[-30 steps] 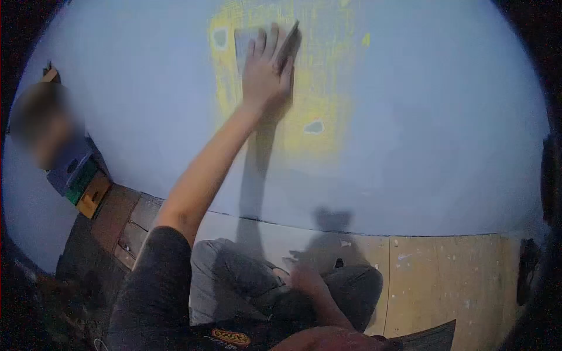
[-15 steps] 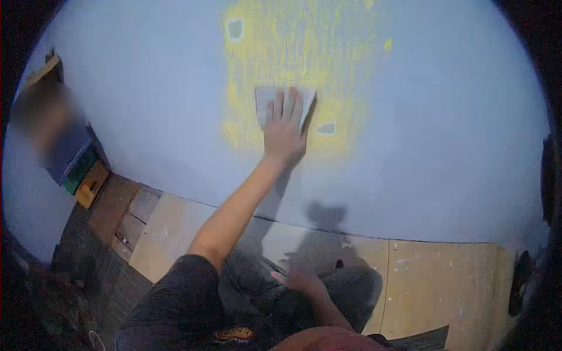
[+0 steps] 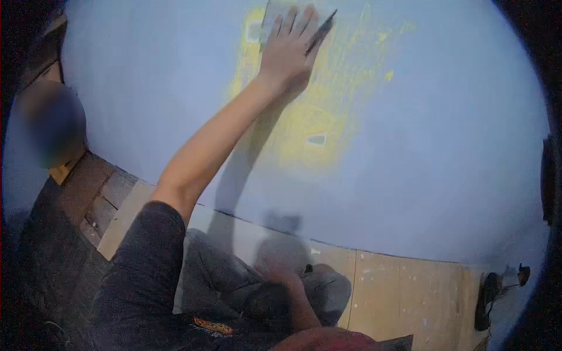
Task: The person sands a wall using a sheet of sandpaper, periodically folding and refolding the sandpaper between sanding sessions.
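Observation:
My left hand (image 3: 288, 52) reaches up the pale wall and presses a folded sheet that looks like sandpaper (image 3: 271, 16) against it. Its fingers lie slightly spread over the sheet, and a dark edge of the sheet sticks out to the right of the hand. Beneath and around it is a scuffed yellow patch (image 3: 310, 120) on the wall. One grey-green spot with a white rim (image 3: 254, 31) lies left of the hand, another spot (image 3: 317, 139) lower down. My right hand (image 3: 280, 272) rests over my crossed legs in shadow, its fingers too blurred to make out.
Light boards (image 3: 404, 286) cover the floor along the wall's foot. Wooden items (image 3: 61, 172) stand at the left, partly blurred. A dark sandal-like object (image 3: 486, 301) lies at the right. My shadow falls on the lower wall.
My left hand has slid the sheet up the wall, to the top of the yellow patch. The view has shifted a little, and my right hand stays over my lap.

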`<state>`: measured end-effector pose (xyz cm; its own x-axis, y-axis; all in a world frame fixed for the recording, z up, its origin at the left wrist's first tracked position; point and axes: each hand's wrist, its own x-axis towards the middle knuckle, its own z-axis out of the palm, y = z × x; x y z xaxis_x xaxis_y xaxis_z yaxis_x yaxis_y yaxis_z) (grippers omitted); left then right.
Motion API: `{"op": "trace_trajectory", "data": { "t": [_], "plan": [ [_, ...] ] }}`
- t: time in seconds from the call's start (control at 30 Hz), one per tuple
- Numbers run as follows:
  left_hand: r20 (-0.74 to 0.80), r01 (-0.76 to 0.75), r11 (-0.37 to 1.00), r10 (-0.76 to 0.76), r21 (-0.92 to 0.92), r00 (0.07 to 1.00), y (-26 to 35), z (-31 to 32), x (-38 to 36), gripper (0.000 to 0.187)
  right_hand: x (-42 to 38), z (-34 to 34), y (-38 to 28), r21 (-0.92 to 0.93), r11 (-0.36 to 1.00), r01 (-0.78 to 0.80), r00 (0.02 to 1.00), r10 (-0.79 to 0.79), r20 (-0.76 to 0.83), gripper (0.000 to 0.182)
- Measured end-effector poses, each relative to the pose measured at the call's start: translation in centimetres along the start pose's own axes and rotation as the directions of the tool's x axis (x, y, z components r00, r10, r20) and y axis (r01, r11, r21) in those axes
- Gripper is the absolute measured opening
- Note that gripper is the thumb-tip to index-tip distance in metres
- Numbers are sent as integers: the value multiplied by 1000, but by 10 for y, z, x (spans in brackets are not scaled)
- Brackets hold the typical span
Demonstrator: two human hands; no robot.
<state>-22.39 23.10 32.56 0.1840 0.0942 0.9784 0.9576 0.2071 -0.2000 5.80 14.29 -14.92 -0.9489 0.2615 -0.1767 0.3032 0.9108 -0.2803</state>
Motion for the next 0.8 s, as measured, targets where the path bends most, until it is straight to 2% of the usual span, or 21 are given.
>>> {"op": "trace_trajectory", "data": {
  "t": [0.03, 0.13, 0.17, 0.23, 0.27, 0.3, 0.33, 0.37, 0.4, 0.43, 0.47, 0.53, 0.57, 0.6, 0.63, 0.7, 0.73, 0.77, 0.8],
  "plan": [
    [-104, -41, 998, 47, 51, 994, -8, 9, 25, 55, -3, -10, -7, 46, 998, -43, 999, 42, 27, 56],
    [-36, 107, 987, -112, -120, 993, 0, -22, 58, 53, -5, -27, -24, 110, 987, -115, 992, 108, 66, 57],
    [78, 159, 984, -153, -82, 985, 2, -23, 47, 55, -6, -34, -30, 140, 980, -143, 988, 133, 81, 57],
    [-7, 121, 991, -121, -65, 993, 13, 2, -13, 61, -10, -51, -41, 207, 957, -201, 977, 182, 108, 58],
    [65, 139, 983, -132, -118, 989, 24, 3, -52, 62, -10, -57, -47, 232, 946, -225, 972, 201, 121, 58],
    [202, 175, 980, -153, -99, 967, 35, -4, -95, 64, 12, 3, -15, 121, 992, -18, 998, 11, 57, 64],
    [261, 188, 980, -167, -59, 951, 51, -9, -140, 73, 12, 0, -21, 111, 993, -46, 998, 40, 57, 61],
    [422, 247, 967, -197, -67, 885, 63, -10, -192, 73, 5, -16, -33, 99, 992, -76, 996, 71, 57, 58],
    [487, 211, 975, -154, -65, 860, 72, -15, -247, 70, 0, -26, -35, 85, 990, -111, 993, 106, 56, 55],
    [576, 205, 976, -126, -75, 808, 78, -23, -293, 69, -2, -6, -25, -29, 999, -24, 999, 23, -27, 53],
    [654, 203, 975, -98, -86, 750, 77, -32, -320, 68, -4, 16, -13, -156, 987, 43, 992, -61, -111, 50],
    [665, 190, 976, -76, -101, 743, 63, -42, -328, 67, 1, 34, -3, -59, 997, -40, 978, 27, -205, 50],
    [738, 205, 976, -83, -76, 670, 59, -47, -313, 65, -4, 12, -9, -43, 998, -40, 992, 35, -123, 55],
    [669, 175, 982, -84, -70, 739, 54, -43, -298, 64, -11, -15, -18, -27, 999, -44, 998, 43, -40, 61],
    [598, 143, 988, -79, -60, 798, 43, -35, -279, 63, -11, -23, -22, 18, 998, -53, 996, 54, -70, 62],
    [422, 163, 986, -133, -36, 897, 30, -27, -190, 61, -4, -9, -17, 79, 996, -44, 987, 56, -151, 66],
    [339, 134, 991, -117, -28, 934, 18, -22, -145, 59, -6, -8, -21, 141, 989, -42, 987, 63, -146, 66],
    [193, 87, 994, -75, -59, 978, 13, -14, -94, 58, -12, -14, -22, 201, 978, -45, 988, 74, -139, 65],
    [124, 94, 993, -86, -67, 989, 10, -14, -41, 58, -14, -21, -23, 258, 965, -49, 987, 86, -134, 65]
  ]
}}
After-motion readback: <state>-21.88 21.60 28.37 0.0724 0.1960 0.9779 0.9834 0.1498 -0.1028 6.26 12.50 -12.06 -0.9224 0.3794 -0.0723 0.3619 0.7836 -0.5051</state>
